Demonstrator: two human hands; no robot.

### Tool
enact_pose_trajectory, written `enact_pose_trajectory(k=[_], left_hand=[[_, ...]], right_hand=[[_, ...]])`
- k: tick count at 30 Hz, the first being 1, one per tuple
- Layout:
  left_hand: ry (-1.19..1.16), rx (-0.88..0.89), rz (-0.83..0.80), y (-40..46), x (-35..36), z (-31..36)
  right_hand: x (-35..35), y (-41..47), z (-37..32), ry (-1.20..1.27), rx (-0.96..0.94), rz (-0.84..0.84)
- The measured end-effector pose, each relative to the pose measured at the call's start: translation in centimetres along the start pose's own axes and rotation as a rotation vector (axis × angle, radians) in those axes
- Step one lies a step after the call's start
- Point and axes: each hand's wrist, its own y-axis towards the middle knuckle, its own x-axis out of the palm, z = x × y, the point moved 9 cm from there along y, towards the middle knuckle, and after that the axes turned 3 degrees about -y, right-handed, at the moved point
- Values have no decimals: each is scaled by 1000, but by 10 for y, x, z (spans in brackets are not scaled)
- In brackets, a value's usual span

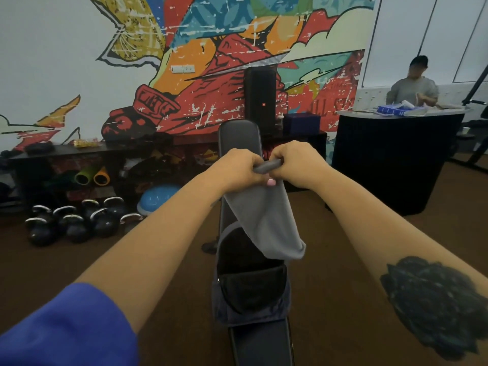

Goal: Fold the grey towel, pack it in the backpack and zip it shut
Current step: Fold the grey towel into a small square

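Head view: gripping the top edge of the grey towel point(264, 223) at centre with both fists, left hand point(235, 170) and right hand point(295, 162) side by side, fingers of each curled tight around the bunched fabric. Hanging folded from the fists toward 5 o'clock, lower end dangling just above the open mouth of the backpack point(250, 289). Lying unzipped on the black bench point(239, 138), running from 12 to 6 o'clock through the middle. Standing at 12 o'clock behind the bench, a tall black speaker point(260, 99) showing a small red badge, too blurred for reading. Sitting at 9 o'clock on the floor, a cluster of kettlebells point(76, 223). Showing partial white letters "ALL S" on the mural point(335, 107) at 2 o'clock
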Motion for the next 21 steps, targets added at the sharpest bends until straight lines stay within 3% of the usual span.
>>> enact_pose_trajectory(k=[6,10,13,21], left_hand=[[14,72,-62,2,6,20],[73,92,-90,5,6,27],[49,85,-46,9,-7,25],[-29,72,90,13,-34,19]], right_hand=[[18,-25,44,363,172,63],[62,-59,73,663,346,-58],[95,-80,91,688,446,-165],[161,-127,125,954,1015,-151]])
